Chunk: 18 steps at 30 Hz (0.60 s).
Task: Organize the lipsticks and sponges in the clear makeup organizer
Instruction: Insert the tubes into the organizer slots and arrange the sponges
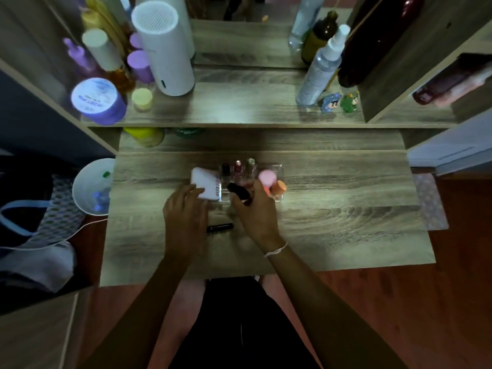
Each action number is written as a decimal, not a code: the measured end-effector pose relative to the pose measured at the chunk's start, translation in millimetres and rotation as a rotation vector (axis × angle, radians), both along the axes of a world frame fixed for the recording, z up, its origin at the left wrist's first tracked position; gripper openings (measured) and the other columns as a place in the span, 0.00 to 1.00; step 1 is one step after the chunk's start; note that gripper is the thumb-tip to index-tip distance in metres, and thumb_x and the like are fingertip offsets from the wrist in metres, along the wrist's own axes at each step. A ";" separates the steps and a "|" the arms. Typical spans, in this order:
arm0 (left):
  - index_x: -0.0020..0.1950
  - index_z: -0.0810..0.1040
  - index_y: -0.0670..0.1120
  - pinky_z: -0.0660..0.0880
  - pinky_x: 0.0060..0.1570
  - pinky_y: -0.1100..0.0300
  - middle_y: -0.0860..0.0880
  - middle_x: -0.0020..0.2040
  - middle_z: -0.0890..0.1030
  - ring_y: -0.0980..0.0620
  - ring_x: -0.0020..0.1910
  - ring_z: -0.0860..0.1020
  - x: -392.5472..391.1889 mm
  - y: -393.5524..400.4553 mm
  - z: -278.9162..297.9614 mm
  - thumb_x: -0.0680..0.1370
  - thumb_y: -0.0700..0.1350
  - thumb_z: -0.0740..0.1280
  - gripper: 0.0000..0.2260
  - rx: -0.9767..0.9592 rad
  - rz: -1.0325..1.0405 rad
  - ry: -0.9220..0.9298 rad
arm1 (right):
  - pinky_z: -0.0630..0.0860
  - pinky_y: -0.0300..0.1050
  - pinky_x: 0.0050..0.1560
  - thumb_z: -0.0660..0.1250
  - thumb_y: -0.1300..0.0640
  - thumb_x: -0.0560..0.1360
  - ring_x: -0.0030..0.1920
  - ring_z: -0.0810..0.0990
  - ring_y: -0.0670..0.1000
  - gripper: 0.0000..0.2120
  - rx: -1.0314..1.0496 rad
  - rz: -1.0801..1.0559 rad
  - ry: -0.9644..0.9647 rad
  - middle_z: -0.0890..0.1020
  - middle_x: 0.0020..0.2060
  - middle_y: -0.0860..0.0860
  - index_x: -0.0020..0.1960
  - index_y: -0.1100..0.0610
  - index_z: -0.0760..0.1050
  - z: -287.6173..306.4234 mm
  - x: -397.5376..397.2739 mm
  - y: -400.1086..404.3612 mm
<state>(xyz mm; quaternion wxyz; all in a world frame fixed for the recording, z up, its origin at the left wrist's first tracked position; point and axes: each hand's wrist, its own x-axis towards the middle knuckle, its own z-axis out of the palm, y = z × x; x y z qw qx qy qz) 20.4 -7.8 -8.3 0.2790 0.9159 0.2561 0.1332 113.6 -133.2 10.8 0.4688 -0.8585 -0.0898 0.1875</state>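
— Head view: where do we see the organizer (277,169)?
— Frame centre, holding two sponges (267,178). Our right hand (255,211) pinches a dark lipstick (239,194) over it; our left hand (185,209) rests spread on a white case (206,186).

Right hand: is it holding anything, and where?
Yes: the right hand grips a dark lipstick tube by its near end, over the clear organizer.

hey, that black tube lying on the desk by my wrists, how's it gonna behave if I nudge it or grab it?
The black tube lies on its side on the bare wooden desk, so a nudge across its length would probably roll it. It looks slim and rigid, likely light. Its finish looks glossy, so it may be a little slippery.
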 end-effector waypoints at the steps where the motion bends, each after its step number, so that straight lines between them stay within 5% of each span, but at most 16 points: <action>1: 0.60 0.77 0.39 0.68 0.62 0.40 0.38 0.62 0.77 0.37 0.63 0.73 -6.3 0.1 -2.6 0.76 0.37 0.66 0.12 0.007 -0.004 0.017 | 0.75 0.38 0.38 0.71 0.55 0.74 0.39 0.80 0.46 0.11 -0.016 0.005 -0.018 0.84 0.47 0.51 0.53 0.53 0.73 -1.1 0.1 4.3; 4: 0.63 0.75 0.37 0.69 0.62 0.39 0.35 0.64 0.75 0.35 0.63 0.73 -17.4 4.4 -6.6 0.77 0.44 0.60 0.18 -0.003 -0.036 0.067 | 0.78 0.49 0.43 0.71 0.55 0.75 0.43 0.84 0.54 0.12 -0.053 0.036 -0.068 0.85 0.48 0.53 0.56 0.54 0.74 -5.4 0.3 11.3; 10: 0.69 0.71 0.40 0.64 0.66 0.42 0.38 0.69 0.72 0.39 0.68 0.69 -20.6 8.4 -6.8 0.76 0.46 0.61 0.22 -0.039 -0.066 0.116 | 0.80 0.50 0.44 0.71 0.58 0.74 0.42 0.84 0.54 0.11 -0.109 0.100 -0.171 0.86 0.47 0.55 0.56 0.56 0.76 -6.0 3.9 19.8; 18: 0.70 0.68 0.42 0.64 0.67 0.41 0.40 0.71 0.70 0.41 0.69 0.68 -24.0 12.9 -8.8 0.77 0.47 0.62 0.22 -0.087 -0.057 0.125 | 0.79 0.53 0.53 0.70 0.63 0.73 0.52 0.82 0.57 0.16 -0.218 0.177 -0.207 0.83 0.56 0.58 0.60 0.60 0.76 -5.8 10.9 31.9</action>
